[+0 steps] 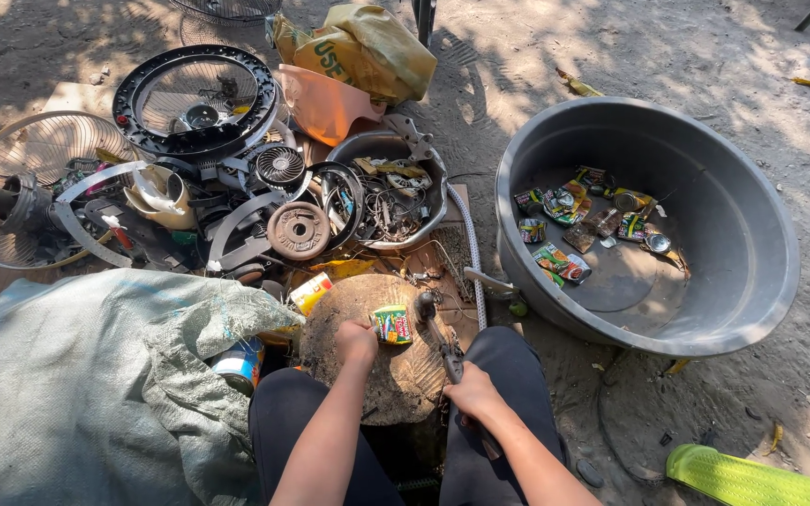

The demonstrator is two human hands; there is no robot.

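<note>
On the wooden stump (396,361) between your knees, a small colourful can (392,324) lies flattened, long axis roughly 9-to-3. Your left hand (356,341) sits at the can's 9 o'clock, fingers curled and pinching its left edge. Your right hand (473,392) is at about 4 o'clock from the can, fingers wrapped tight around the hammer (433,328) handle; the hammer head rests just beside the can's right edge. Left hand is nearer. Grey basin (752,281) with crushed cans (564,234) sits at 2 o'clock.
</note>
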